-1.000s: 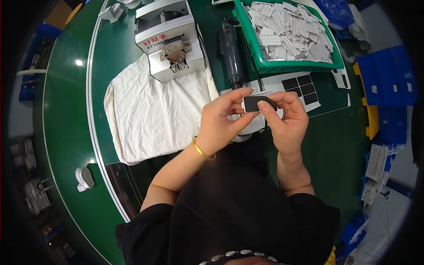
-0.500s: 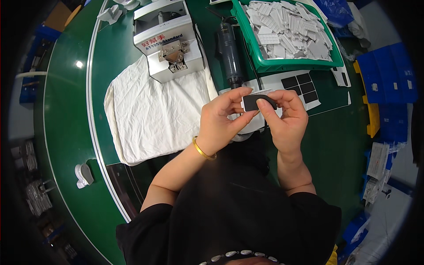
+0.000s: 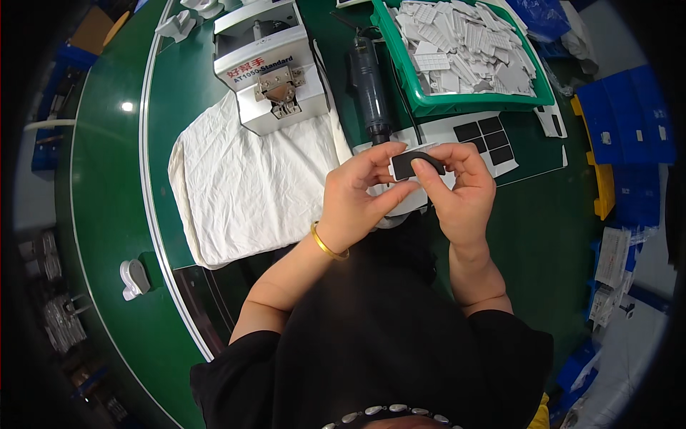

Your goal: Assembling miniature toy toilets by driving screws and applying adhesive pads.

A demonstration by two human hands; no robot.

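Observation:
In front of my chest, both hands hold a small white plastic piece with a black rectangular pad over its face. My left hand pinches the piece's left end between thumb and fingers. My right hand presses its thumb on the pad, fingers curled behind. The pad's right part bends up around the thumb. Just beyond my right hand lies a white backing sheet bearing several black pads.
A green bin full of white plastic pieces stands at the back right. Left of it lies a dark electric screwdriver. A white tabletop machine stands on a white cloth. Blue bins line the far right.
The pad's right part now curls up more around my right thumb, and my right hand has shifted slightly left. My left hand stays nearly in place.

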